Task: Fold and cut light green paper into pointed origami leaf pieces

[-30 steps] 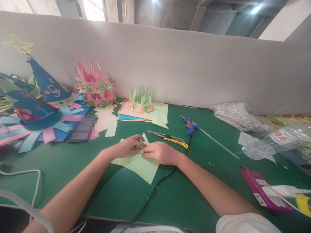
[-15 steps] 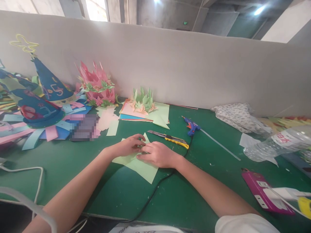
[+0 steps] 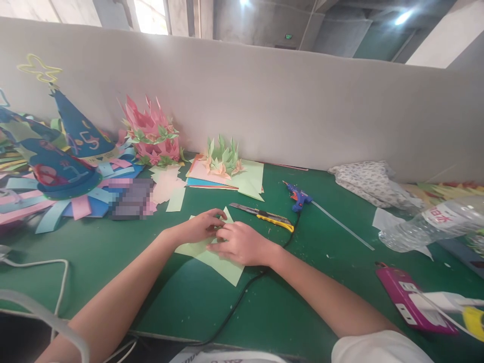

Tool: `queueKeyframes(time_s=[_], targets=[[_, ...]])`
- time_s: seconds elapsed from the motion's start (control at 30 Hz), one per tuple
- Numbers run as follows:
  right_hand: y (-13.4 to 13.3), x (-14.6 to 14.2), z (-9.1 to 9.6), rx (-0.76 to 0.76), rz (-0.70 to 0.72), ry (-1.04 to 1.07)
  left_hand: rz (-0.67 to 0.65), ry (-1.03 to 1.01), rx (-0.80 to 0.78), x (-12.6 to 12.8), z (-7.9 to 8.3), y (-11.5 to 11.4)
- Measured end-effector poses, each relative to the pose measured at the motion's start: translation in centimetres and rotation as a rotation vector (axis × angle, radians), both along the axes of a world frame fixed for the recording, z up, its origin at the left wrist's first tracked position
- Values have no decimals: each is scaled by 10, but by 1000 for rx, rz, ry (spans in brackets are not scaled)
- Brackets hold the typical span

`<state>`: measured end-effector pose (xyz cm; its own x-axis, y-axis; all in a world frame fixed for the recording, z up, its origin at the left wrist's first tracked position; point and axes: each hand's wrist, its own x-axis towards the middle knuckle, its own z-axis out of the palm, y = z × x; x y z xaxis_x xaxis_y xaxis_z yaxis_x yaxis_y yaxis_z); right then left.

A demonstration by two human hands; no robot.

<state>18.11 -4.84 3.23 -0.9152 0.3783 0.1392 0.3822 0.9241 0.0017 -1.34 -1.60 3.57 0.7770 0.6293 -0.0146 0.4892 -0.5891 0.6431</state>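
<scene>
A sheet of light green paper (image 3: pixel 223 264) lies at an angle on the green table, partly hidden beneath my hands. My left hand (image 3: pixel 200 227) curls over its upper left part, fingers bent and closed on the paper. From the right, my right hand (image 3: pixel 240 244) reaches across the same sheet, its bent fingers pressed on it and meeting the left fingertips. A pointed paper corner (image 3: pixel 227 214) sticks up behind the hands. Just beyond them is a yellow utility knife (image 3: pixel 274 220) with its blade out. Farther right rests a blue glue gun (image 3: pixel 300 197) with a glue stick in it.
Blue cone hats (image 3: pixel 81 128) and a pink paper crown (image 3: pixel 155 136) stand at the left. A green paper crown (image 3: pixel 223 159) sits on stacked coloured sheets (image 3: pixel 251 176). On the right are a plastic bottle (image 3: pixel 423 229) and a purple power strip (image 3: pixel 410 300). A black cord (image 3: pixel 234 307) crosses the table.
My right hand has slid slightly left and toward me over the paper. My left hand stays in place, and the sheet looks almost unmoved.
</scene>
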Motion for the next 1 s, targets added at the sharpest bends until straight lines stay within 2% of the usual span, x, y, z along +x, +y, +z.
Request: queueKeyframes(time_s=[0.33,0.67,0.9,1.0], targets=[[10,22,6,-76,11,95,29,5,-61,2,4,-2],[17,40,9,-115,-96,123,43,-6,-82,2,4,-3],[26,55,7,-57,-196,178,48,-2,-95,1,3,-3],[29,63,5,-2,-352,302,27,2,-97,-1,3,-3]])
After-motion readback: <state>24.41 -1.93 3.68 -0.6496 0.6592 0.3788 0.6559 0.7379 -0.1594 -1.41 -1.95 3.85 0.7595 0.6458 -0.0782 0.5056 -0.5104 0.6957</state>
